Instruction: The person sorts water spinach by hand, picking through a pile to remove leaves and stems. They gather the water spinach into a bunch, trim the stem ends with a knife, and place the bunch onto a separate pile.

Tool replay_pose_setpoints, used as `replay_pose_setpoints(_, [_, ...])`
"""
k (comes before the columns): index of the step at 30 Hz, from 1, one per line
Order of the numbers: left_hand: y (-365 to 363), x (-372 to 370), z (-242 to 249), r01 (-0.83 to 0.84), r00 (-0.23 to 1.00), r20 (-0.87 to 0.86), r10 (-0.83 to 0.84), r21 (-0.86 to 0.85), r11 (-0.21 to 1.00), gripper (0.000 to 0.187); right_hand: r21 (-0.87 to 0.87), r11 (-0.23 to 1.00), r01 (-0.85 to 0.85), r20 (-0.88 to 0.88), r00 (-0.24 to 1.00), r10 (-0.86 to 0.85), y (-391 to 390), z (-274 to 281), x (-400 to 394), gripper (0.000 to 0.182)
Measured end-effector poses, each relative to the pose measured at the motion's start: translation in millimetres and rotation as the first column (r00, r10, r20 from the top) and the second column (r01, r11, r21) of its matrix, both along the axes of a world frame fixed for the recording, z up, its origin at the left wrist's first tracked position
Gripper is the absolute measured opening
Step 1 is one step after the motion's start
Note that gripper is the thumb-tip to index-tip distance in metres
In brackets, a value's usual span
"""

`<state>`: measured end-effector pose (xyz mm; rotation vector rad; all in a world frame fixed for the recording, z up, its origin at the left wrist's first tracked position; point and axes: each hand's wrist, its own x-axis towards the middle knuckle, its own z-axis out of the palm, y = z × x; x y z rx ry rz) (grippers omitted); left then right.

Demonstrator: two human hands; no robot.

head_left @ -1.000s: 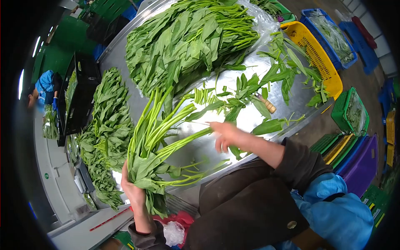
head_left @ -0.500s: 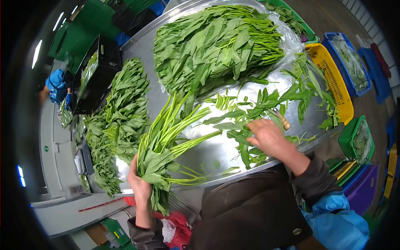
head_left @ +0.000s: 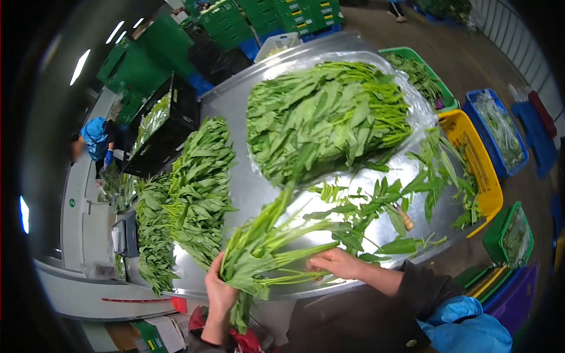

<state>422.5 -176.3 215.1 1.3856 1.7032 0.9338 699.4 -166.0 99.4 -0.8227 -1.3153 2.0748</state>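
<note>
My left hand (head_left: 220,289) is wrapped round a loose bunch of water spinach (head_left: 259,250), its leaves hanging below the fist and its pale stems fanning to the right. At those stem tips, my right hand (head_left: 336,263) has its fingers curled closed on a few stems; the fingertips are partly hidden. Just beyond it lie loose leafy sprigs (head_left: 353,235) and a knife's wooden handle (head_left: 406,220). A big pile of water spinach (head_left: 329,117) rests on clear plastic further back on the metal table (head_left: 238,176).
Bundled greens (head_left: 203,188) lie in rows at the left, near a black crate (head_left: 162,126). A yellow basket (head_left: 485,176) stands against the table's right edge, with a blue crate (head_left: 497,132) beyond. Another person in blue (head_left: 97,138) is at the far left.
My right hand has come left and down from the loose sprigs to the bunch's stems, closing on them. The left hand still holds the bunch. The camera view has shifted.
</note>
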Motion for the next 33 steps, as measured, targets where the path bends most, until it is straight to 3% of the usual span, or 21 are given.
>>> replay_pose_setpoints(2, [-3, -3, -4, -0.009, 1.0, 0.016, 0.009, -0.018, 1.0, 0.056, 0.023, 0.998, 0.065, 0.06, 0.996, -0.066, -2, -5, 0, 0.034])
replay_pose_setpoints(5, [-4, -2, 3, -0.038, 0.999, 0.038, 0.038, -0.014, 0.999, 0.057, 0.156, 0.984, -0.087, 0.148, 0.987, 0.064, -3, 10, 10, 0.034])
replay_pose_setpoints(6, [-5, -7, 0, -0.04, 0.998, -0.042, 0.04, -0.004, 0.999, 0.057, 0.192, 0.969, -0.155, 0.165, 0.979, 0.124, -1, 18, 11, 0.033])
replay_pose_setpoints(8, [-9, -15, -5, -0.027, 0.996, -0.088, 0.027, 0.006, 1.0, 0.058, -0.105, 0.947, -0.303, 0.149, 0.937, 0.316, 1, 41, 13, 0.03])
replay_pose_setpoints(9, [-10, -16, -2, -0.05, 0.994, -0.092, 0.052, 0.024, 0.998, 0.058, -0.026, 0.943, -0.332, 0.062, 0.941, 0.333, -1, 31, 12, 0.03])
replay_pose_setpoints(10, [-10, -16, -1, -0.04, 0.993, -0.108, 0.042, 0.018, 0.999, 0.058, -0.064, 0.932, -0.356, 0.036, 0.933, 0.359, -3, 27, 11, 0.032])
replay_pose_setpoints(13, [-17, -16, 4, -0.031, 0.991, -0.129, 0.029, -0.013, 0.999, 0.057, -0.028, 0.917, -0.399, 0.105, 0.911, 0.4, -4, 27, 8, 0.031])
replay_pose_setpoints(15, [-19, -15, 7, -0.022, 0.994, -0.112, 0.018, -0.034, 0.999, 0.057, -0.146, 0.883, -0.445, 0.071, 0.886, 0.459, -9, 15, 6, 0.028])
replay_pose_setpoints(22, [-24, -11, 20, -0.035, 0.989, -0.143, 0.035, 0.001, 0.999, 0.056, -0.255, 0.842, -0.475, -0.029, 0.875, 0.484, -13, 3, 3, 0.027])
replay_pose_setpoints(33, [-24, -15, 17, -0.017, 0.99, -0.141, 0.016, -0.002, 1.0, 0.055, -0.24, 0.843, -0.482, 0.091, 0.853, 0.514, -10, 21, -6, 0.032])
